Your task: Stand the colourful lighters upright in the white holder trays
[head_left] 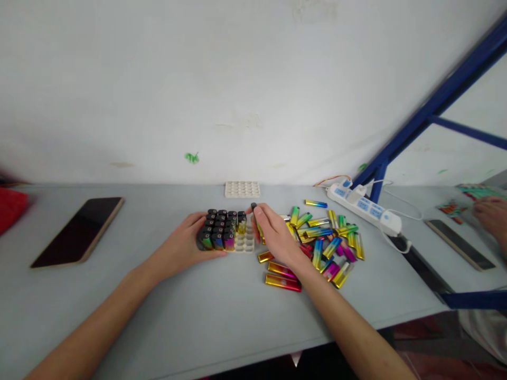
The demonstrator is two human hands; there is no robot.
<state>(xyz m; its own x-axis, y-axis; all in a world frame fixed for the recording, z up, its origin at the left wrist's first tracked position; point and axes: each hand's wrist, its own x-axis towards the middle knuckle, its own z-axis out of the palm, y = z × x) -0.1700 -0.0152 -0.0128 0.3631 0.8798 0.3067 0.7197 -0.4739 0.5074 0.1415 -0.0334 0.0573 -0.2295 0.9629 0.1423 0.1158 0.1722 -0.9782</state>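
Note:
A white tray with round sockets (244, 244) lies on the table, and several shiny gradient-coloured tubes with black tops (217, 231) stand upright in its left part. My left hand (188, 240) curls around the left side of these tubes, thumb along the front and fingers behind. At the tray's right edge, my right hand (273, 229) grips one more black-topped tube (254, 207), held upright; its lower body is partly hidden by the fingers. Beside and partly under my right wrist spreads a pile of similar metallic tubes (317, 253), lying loose in yellow, blue, green and red.
A second white tray (242, 189) lies near the wall. To the right is a white power strip (364, 206) with cables, beside a blue metal frame (404, 137). A dark tablet (79, 232) lies left, a phone (459, 245) far right, near another person's hand (493, 216).

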